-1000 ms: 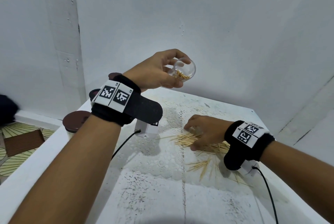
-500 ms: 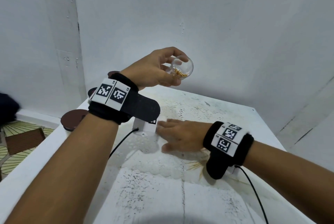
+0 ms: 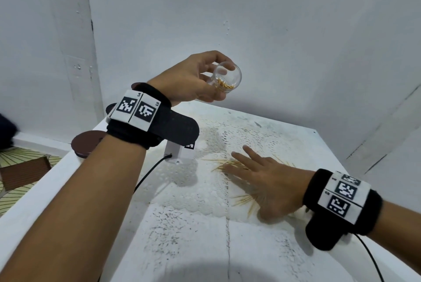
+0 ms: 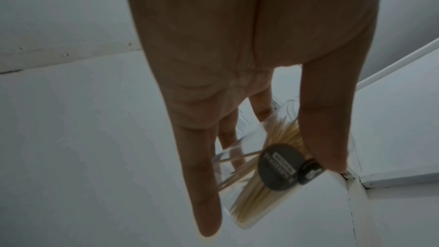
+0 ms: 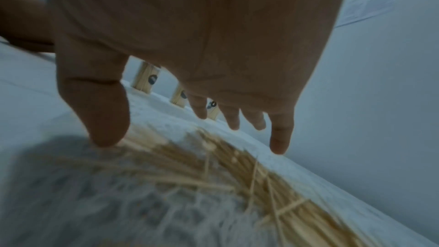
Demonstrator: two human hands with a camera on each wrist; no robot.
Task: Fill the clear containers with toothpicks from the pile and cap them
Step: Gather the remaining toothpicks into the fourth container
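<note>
A: White walls, white table (image 3: 159, 247), its top speckled and worn, with a lace-patterned mat under the work. Start near. What is the right hand (image 3: 271, 181) doing?

B: It lies flat over the pile (image 3: 230, 164), fingers straight and spread, gripping nothing. The right wrist view shows the toothpicks as a loose tangle of thin pale sticks crossing at all angles under the palm.

A: How will they handle?

B: My judgement: very light, stiff, pointed, and prone to roll or scatter. Raking them parallel, then pinching a bundle at mid-length, should work better than grabbing at the heap. Singles may slip between fingers.

A: And the container (image 3: 227, 78)?

B: Held up off the table in the left hand (image 3: 193, 81), beyond the pile, tilted with its open mouth towards the camera. Thumb and fingers curl round its wall. It is a clear, smooth cylinder, probably rigid plastic and light. A modest clump of toothpicks sits in the bottom, so it looks only partly filled. The left wrist view shows dark round labels on its side.

A: Any risk?

B: A slick wall and a steep tilt could spill the sticks. Holding round the middle looks sound.

A: Farther back?

B: At least 2 brown round caps (image 3: 87, 144) at the table's left edge, partly behind the forearm. The right wrist view shows 3 filled containers standing beyond the fingertips.
</note>
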